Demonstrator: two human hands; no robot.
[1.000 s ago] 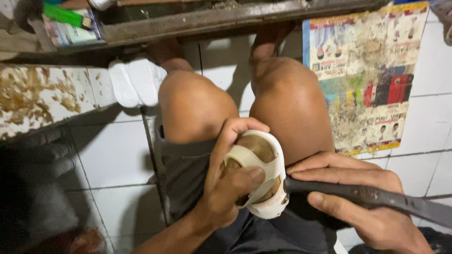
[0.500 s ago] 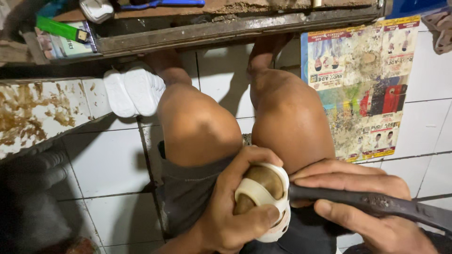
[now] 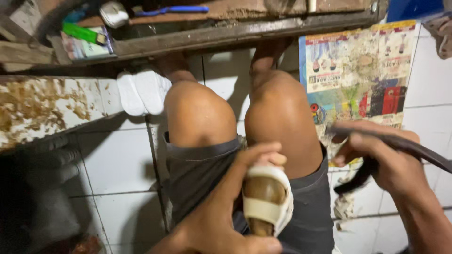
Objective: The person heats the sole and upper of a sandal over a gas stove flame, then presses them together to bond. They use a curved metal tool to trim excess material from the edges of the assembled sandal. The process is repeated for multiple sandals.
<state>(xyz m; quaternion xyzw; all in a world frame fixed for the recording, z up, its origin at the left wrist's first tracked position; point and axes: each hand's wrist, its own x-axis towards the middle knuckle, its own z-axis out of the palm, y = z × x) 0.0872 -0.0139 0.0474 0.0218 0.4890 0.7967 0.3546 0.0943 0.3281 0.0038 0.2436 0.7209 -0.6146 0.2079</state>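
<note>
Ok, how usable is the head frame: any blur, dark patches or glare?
Head view: the sandal in the left hand is reasonably sharp; the right hand and its dark tool are slightly motion-smeared; the bottom-left corner is in deep shadow, nearly unreadable; mild sheen on the knees, no harsh glare.

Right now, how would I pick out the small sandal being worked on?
Start at the person's two bare knees in the middle of the view, then drop to the grey shorts below them. The left hand grips a small cream strapped sandal with a brown insole there, unlike the plain white soles on the floor.
</note>
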